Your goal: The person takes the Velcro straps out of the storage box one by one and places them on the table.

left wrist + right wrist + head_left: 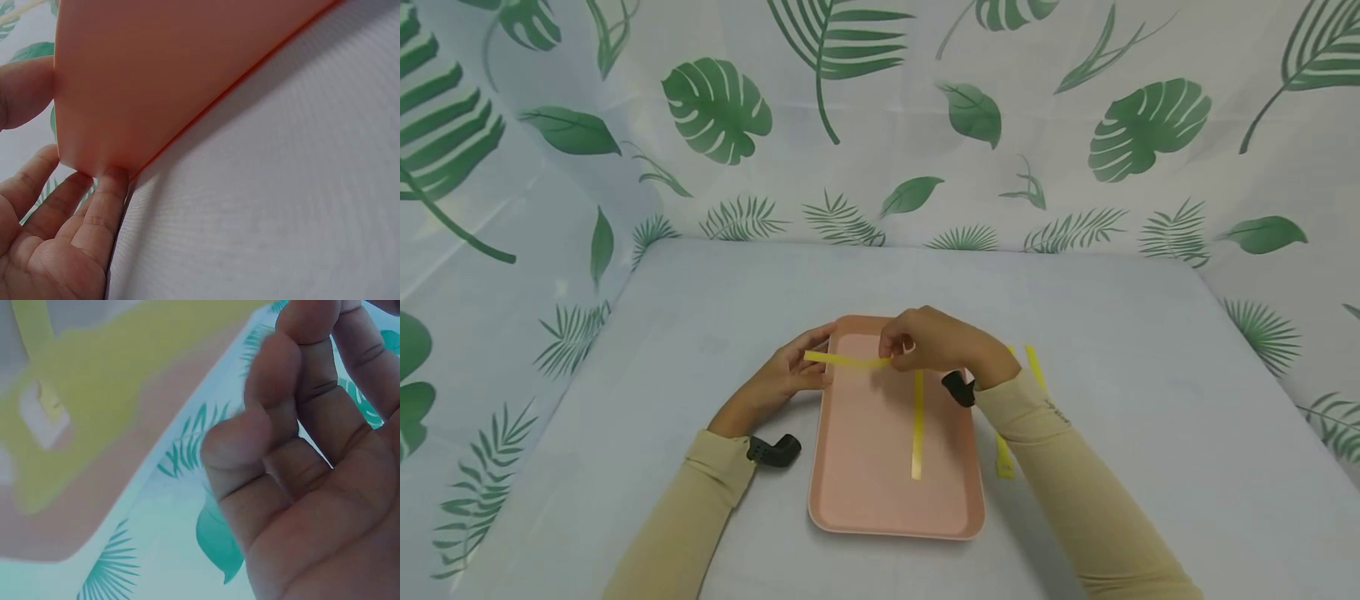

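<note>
Strip [848,362], thin yellow, pinched by right hand [934,337] above far end of pink rectangular tray [865,475]. Left hand [775,379] loosely spread at far-left corner. Beige sleeve [1090,500] partly hides yellow strips [1004,465] past right edge.

This looks like a makeshift filming booth; home or lab, I can't tell. White leaf-printed hangings [880,108] close off the top and both sides of the frame around a pale tabletop [1120,333], and a black wrist camera [778,451] shows lower left of centre.
</note>
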Motion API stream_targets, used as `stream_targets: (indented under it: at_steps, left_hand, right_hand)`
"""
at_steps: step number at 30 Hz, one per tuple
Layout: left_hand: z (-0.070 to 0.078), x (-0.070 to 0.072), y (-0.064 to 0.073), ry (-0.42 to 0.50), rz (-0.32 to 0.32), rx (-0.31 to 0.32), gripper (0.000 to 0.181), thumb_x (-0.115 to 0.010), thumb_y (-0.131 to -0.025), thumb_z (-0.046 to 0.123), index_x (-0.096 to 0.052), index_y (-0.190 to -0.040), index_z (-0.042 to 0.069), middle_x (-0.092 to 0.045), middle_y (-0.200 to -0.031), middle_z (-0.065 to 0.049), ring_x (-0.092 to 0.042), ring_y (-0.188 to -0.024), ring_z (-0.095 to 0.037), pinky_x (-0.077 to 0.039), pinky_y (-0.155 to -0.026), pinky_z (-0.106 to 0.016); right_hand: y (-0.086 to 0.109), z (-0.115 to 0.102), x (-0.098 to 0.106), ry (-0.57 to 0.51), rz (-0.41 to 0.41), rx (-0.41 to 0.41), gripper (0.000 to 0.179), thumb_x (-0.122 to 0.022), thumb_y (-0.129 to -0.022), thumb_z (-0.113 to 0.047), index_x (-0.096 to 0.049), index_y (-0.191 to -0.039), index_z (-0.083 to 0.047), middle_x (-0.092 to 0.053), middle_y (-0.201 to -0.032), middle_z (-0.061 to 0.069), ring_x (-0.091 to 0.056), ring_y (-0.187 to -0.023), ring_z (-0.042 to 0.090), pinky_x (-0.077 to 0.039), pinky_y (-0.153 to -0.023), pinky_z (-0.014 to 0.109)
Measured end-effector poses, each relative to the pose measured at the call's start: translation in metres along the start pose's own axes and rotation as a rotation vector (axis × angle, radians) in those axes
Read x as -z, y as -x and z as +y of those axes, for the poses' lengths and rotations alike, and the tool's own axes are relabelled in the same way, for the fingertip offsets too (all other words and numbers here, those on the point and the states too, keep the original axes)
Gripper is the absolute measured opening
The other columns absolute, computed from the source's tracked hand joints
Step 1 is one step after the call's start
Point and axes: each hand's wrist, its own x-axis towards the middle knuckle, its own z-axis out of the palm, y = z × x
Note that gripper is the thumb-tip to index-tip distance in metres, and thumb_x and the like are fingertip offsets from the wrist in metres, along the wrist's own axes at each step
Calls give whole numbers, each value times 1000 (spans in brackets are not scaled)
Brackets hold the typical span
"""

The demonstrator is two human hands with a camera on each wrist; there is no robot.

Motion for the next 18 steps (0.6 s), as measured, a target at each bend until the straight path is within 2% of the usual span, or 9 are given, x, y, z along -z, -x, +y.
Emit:
stream_targets:
  at_steps: [7, 11, 18]
  left_hand:
    - [-2, 1, 0, 8, 1, 29, 86, -62, -97, -7, -16, -170, -7, -18, -175, -31, -23, -160, -49, -47, -114, -22]
    - [-1, 1, -1, 18, -9, 19, 86, -61, -97, -10, -15, -169, -9, -18, -175, -30, -21, -162, -47, -45, -116, -22]
    - [-1, 0, 0, 37, -14, 6, 86, -59, -96, -14, -17, -170, -5, -19, -176, -26, -21, -163, -44, -44, -117, -22]
  right_hand:
    - [4, 3, 4, -37, 25, -24, 10, -69, -96, 0, -75, -96, -7, -72, -96, 0, -65, -90, 18, -56, -87, 36]
    - [6, 5, 5, -71, 33, -48, 7, -70, -99, -2, -74, -96, -8, -71, -96, 1, -66, -88, 18, -56, -80, 34]
    - [13, 6, 7, -177, 52, -86, 4, -69, -102, -2, -68, -99, -2, -70, -92, 6, -70, -80, 18, -64, -71, 34]
